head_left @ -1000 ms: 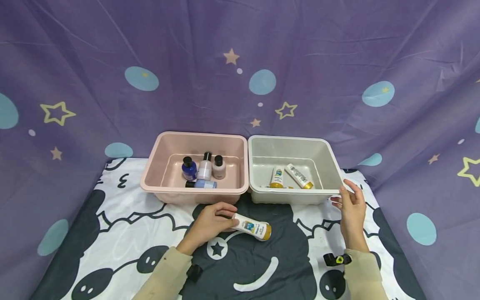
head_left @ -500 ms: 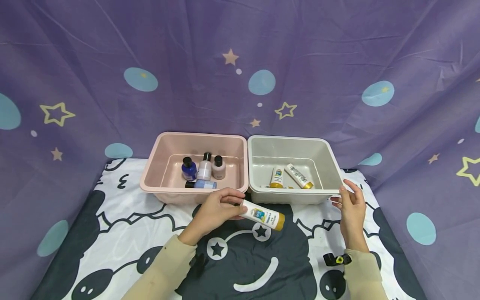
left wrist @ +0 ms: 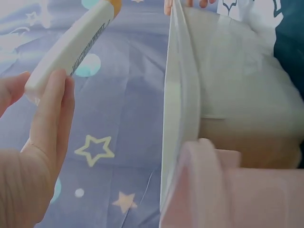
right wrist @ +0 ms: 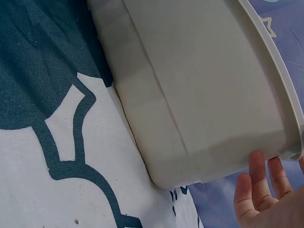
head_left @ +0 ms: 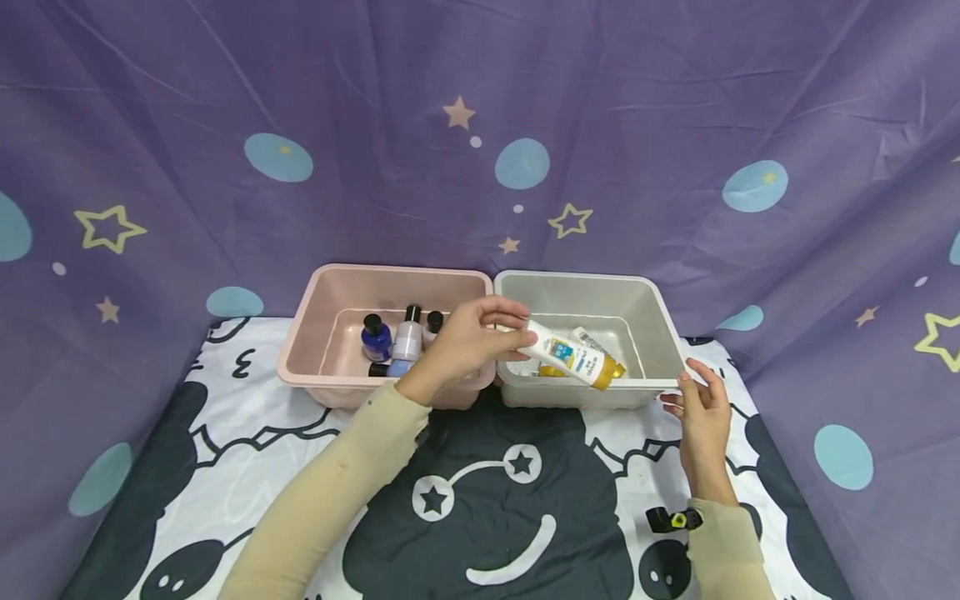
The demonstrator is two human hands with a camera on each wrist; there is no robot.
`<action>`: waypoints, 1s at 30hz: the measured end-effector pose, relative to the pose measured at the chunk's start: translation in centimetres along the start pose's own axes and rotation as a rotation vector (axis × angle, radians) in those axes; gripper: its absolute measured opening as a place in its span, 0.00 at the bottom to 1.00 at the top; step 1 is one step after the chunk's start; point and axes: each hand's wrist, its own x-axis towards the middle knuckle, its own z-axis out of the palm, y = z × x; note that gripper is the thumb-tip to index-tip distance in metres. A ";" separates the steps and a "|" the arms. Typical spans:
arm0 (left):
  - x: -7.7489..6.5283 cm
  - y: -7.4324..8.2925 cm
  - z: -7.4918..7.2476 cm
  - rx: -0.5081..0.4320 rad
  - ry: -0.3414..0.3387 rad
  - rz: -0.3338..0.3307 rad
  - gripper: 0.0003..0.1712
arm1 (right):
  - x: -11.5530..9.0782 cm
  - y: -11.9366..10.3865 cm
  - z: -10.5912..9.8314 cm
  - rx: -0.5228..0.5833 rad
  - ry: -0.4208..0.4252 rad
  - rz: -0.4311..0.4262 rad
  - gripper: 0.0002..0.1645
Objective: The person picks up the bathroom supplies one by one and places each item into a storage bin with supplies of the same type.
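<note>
My left hand (head_left: 474, 343) pinches a white squeeze tube with a gold cap (head_left: 570, 357) by its flat end. The tube slants over the front part of the light grey bin (head_left: 577, 298), cap toward the lower right. In the left wrist view, the tube (left wrist: 71, 47) sits between thumb and fingers, above the bin's rim. My right hand (head_left: 705, 425) holds the grey bin's front right corner by the rim. Its fingers (right wrist: 258, 178) touch the bin's outer wall in the right wrist view; the thumb's hold is hidden there. Similar tubes (head_left: 587, 337) lie inside the grey bin, partly covered.
A pink bin (head_left: 318, 333) stands against the grey bin's left side. It contains several bottles with black caps, including a dark blue bottle (head_left: 377, 340) and a pale bottle (head_left: 408, 337). A patterned cloth (head_left: 487, 533) lies underneath; a purple curtain (head_left: 390, 183) hangs behind.
My left hand has lifted the tube up and to the right, from above the cloth in front of the bins to over the grey bin. My right hand stays at the corner.
</note>
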 end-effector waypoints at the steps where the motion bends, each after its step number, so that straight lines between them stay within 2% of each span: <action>1: 0.8 0.1 0.2 -0.006 -0.001 -0.012 0.20 | 0.0 0.0 0.0 0.000 0.002 0.002 0.21; 4: 3.0 0.1 0.8 -0.031 -0.003 -0.037 0.20 | 0.0 0.1 -0.1 0.000 0.000 0.003 0.21; 10: 7.1 -0.2 1.9 -0.023 -0.018 -0.057 0.19 | 0.1 0.0 -0.1 0.026 -0.006 -0.002 0.22; 16: 11.1 -0.4 2.7 -0.011 0.024 -0.120 0.18 | 0.2 0.0 -0.1 0.008 -0.006 0.007 0.22; 20: 12.8 -0.9 3.2 0.012 0.045 -0.130 0.16 | 0.1 -0.1 0.1 -0.003 -0.006 0.011 0.23; 24: 14.1 -1.8 3.6 0.089 0.098 -0.120 0.15 | 0.2 -0.1 0.0 0.003 -0.006 0.009 0.23; 30: 15.6 -3.3 3.8 0.199 0.177 -0.157 0.13 | 0.1 -0.1 0.0 -0.013 0.000 -0.003 0.22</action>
